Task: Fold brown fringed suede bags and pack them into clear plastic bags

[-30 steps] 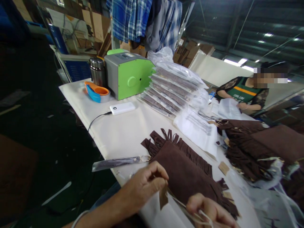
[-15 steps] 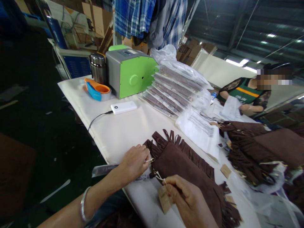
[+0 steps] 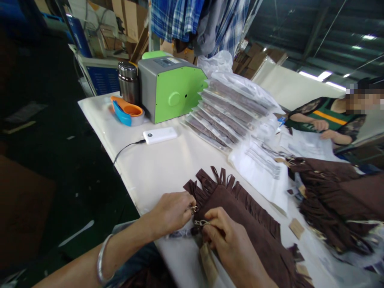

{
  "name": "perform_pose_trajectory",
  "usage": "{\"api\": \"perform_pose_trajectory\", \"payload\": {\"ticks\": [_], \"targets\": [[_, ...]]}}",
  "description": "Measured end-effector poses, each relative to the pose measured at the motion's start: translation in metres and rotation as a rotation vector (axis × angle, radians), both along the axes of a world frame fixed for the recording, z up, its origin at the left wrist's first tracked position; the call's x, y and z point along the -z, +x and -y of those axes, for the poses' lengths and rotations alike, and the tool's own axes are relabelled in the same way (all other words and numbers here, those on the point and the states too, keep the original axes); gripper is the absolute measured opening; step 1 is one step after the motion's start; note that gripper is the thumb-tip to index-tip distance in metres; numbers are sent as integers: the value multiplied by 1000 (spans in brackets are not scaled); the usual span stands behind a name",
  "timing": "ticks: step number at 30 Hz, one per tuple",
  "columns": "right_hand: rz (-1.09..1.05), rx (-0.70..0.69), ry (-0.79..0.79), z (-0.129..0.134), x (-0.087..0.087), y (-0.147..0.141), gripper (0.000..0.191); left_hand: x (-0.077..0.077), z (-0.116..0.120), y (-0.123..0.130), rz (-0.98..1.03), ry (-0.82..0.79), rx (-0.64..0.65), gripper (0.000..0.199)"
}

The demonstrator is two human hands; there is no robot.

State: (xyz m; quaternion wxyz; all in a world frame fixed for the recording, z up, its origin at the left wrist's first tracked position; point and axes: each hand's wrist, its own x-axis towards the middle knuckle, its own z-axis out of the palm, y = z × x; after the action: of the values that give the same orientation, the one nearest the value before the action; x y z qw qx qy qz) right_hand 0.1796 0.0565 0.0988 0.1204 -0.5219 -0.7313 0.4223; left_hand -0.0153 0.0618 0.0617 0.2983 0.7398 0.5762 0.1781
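A dark brown fringed bag (image 3: pixel 237 216) lies flat on the white table. My left hand (image 3: pixel 177 208) is closed at the bag's near left corner, pinching a small gold-coloured metal clasp (image 3: pixel 193 209). Just right of it, my right hand (image 3: pixel 225 232) pinches a short metal chain (image 3: pixel 201 223) between thumb and fingers. Below the right fingers hangs a tan cardboard tag (image 3: pixel 208 262), partly covered by the hand. Clear plastic (image 3: pixel 180 233) shows under my left wrist.
A stack of plastic-bagged brown goods (image 3: pixel 228 108) stands beyond, next to a green-and-grey machine (image 3: pixel 177 92). Nearby are a tape dispenser (image 3: pixel 127 111), a steel flask (image 3: pixel 128 82) and a white power bank (image 3: pixel 160 135). More brown bags (image 3: pixel 333 196) lie right, before a co-worker (image 3: pixel 330 116).
My right hand has moved up and left, close to my left hand, from the tag and its string to the metal chain. The co-worker's hands have lowered white plastic onto the table.
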Motion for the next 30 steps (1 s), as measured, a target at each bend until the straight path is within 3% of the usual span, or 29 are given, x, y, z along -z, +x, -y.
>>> {"api": "perform_pose_trajectory", "payload": {"ticks": [3,11,17,21,25,28,30], "targets": [[-10,24,38,-8,2,5,17,1,0,4,-16,-38,-2,19],[-191,107,172,-11,2,11,11,-7,-2,3,-49,-126,-9,19],[-164,-58,145,-13,1,12,13,-2,7,-1,256,-299,-47,17],[-154,-123,175,-13,-1,13,14,-1,17,-3,321,-259,-104,24],[-168,-186,241,-12,-8,14,13,-20,25,-5,464,-155,-94,46],[-214,-227,332,-12,-12,16,10,-33,28,-2,642,-249,6,40],[-233,-244,383,-12,-14,17,7,-34,27,4,753,-349,-6,34]]}}
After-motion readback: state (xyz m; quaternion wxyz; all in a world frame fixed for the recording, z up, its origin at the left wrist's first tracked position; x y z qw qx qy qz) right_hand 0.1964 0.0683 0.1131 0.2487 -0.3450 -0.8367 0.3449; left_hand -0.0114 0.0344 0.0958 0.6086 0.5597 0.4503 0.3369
